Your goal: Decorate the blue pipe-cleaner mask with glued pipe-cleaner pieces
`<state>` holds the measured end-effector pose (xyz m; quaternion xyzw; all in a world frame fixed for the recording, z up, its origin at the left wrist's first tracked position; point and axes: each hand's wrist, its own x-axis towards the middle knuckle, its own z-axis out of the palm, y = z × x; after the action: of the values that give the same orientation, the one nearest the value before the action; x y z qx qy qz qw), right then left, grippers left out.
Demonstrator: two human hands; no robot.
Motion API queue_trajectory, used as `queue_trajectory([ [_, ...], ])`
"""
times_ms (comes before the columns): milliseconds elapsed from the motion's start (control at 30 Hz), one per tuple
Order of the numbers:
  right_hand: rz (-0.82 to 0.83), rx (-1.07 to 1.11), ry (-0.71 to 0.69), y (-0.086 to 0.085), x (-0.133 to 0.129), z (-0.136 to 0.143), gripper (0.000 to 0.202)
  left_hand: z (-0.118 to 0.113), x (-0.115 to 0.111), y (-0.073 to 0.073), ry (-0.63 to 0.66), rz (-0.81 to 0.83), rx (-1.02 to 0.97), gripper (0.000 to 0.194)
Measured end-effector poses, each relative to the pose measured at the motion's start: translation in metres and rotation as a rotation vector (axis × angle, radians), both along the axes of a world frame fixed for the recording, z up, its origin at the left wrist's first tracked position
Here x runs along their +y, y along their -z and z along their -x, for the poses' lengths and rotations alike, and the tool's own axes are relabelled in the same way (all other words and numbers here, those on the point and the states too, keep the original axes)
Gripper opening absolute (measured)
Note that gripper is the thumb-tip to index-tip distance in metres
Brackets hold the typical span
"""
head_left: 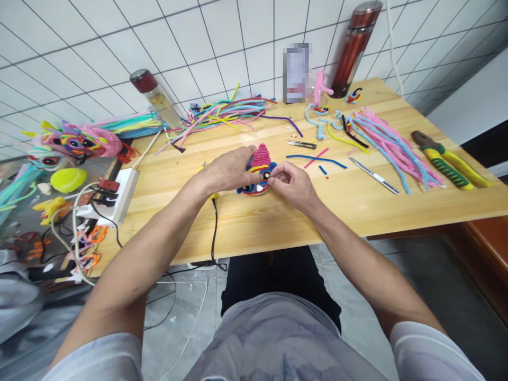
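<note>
A small figure of coloured fuzzy stems, the face (262,156), sits on the near-middle part of the wooden tabletop (254,225), its ridged pink peak pointing to the far side. The step in hand looks like fitting or pressing detail around the dark round eye (266,175) on its right side. The left hand (230,168) holds the face from the left, thumb and fingers moderately apart around its edge. The right hand (293,184) has thumb and forefinger in a narrow pinch on the right edge, at the eye; whether a small loose piece also lies between the tips, I cannot tell. The next move seems to call for a steady left hold and light, exact pressure from the right fingertips, since the soft stems could shift or flatten. Should trimming be needed, the small snips (302,144) lie far right of the face and the craft knife (373,175) farther right; a long blue stem (333,162) and a short blue piece (323,170) lie between the face and the knife.
</note>
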<state>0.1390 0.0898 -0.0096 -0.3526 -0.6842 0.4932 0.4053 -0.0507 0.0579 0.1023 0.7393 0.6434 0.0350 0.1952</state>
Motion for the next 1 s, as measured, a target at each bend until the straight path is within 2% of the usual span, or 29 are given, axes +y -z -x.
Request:
queue_trajectory([
  [600,0.029,-0.002,0.019,0.004,0.002,0.002,0.013,-0.002,-0.002,-0.001,-0.005,0.001,0.019,0.039],
  [733,0.036,0.021,0.011,0.000,0.003,-0.001,0.015,-0.005,-0.003,-0.003,-0.027,-0.001,0.037,0.040],
  [1000,-0.025,-0.058,0.101,-0.019,0.003,0.005,0.013,-0.008,-0.005,-0.002,-0.016,-0.019,0.040,0.036],
])
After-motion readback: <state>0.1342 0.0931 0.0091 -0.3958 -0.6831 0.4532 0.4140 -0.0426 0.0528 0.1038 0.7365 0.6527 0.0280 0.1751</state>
